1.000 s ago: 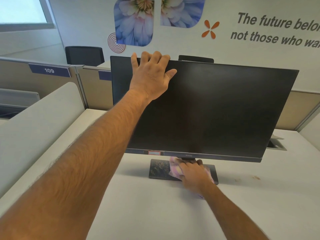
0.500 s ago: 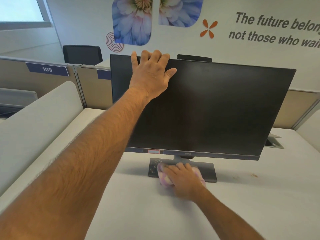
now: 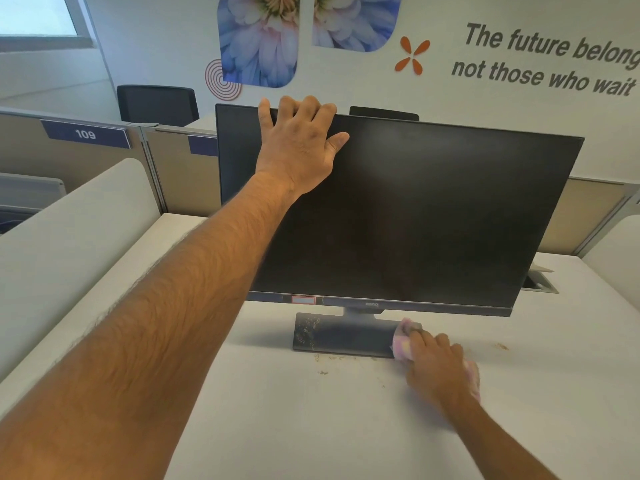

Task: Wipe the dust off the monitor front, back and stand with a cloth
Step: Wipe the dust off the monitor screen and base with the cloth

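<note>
A black monitor (image 3: 433, 220) with a dark screen stands on a white desk (image 3: 311, 427), tilted back a little. My left hand (image 3: 298, 147) holds its top edge near the left corner, fingertips hooked over the back and thumb on the front. My right hand (image 3: 436, 365) grips a pink cloth (image 3: 401, 342) and presses it against the right end of the flat dark stand base (image 3: 343, 336). Pale specks show on the base's left end. The monitor's back is hidden.
Crumbs of dirt (image 3: 323, 372) lie on the desk in front of the base and to its right. A grey divider (image 3: 69, 237) runs along the left, beige partitions stand behind, and a cable hatch (image 3: 540, 282) sits at the back right.
My right hand has slid the cloth from the left-middle of the stand base to its right end. My left hand has stayed on the monitor's top edge.
</note>
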Demonstrator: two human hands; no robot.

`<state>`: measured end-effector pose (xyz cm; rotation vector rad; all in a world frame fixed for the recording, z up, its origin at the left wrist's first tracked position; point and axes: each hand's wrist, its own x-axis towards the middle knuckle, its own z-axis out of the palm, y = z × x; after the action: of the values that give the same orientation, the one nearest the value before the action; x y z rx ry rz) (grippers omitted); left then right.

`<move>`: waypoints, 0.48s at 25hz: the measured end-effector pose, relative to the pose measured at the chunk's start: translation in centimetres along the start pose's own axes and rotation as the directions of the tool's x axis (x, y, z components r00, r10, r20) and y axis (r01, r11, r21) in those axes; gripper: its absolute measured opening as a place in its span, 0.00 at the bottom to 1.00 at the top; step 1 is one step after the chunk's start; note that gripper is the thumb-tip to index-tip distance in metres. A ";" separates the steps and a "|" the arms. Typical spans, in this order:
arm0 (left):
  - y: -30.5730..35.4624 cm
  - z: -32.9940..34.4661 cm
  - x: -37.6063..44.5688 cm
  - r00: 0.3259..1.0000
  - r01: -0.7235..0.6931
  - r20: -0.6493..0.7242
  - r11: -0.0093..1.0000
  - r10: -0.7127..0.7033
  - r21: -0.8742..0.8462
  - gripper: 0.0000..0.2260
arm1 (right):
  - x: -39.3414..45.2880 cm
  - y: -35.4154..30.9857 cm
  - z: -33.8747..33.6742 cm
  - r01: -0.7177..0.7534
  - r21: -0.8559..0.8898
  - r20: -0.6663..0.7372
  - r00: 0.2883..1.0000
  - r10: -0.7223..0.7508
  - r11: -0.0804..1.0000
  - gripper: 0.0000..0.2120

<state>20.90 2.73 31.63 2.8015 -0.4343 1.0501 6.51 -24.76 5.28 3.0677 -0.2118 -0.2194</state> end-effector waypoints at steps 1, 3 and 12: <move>0.0 0.1 0.0 1.000 -0.001 -0.003 1.000 0.001 -0.002 0.22 | -0.2 -0.1 0.4 0.108 0.004 0.003 0.994 -0.108 0.994 0.34; 0.1 0.1 0.0 1.000 -0.003 -0.005 1.000 0.003 -0.001 0.22 | -0.4 0.0 0.5 0.320 0.009 0.031 0.947 -0.320 0.948 0.34; 0.1 0.2 0.2 1.000 0.000 -0.005 1.000 0.000 0.002 0.22 | 1.4 -1.3 -0.9 0.021 0.058 -0.024 1.000 -0.020 0.998 0.25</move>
<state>21.11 2.59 31.60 2.7999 -0.4325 1.0584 8.21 -23.59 5.90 3.1297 -0.1892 -0.1806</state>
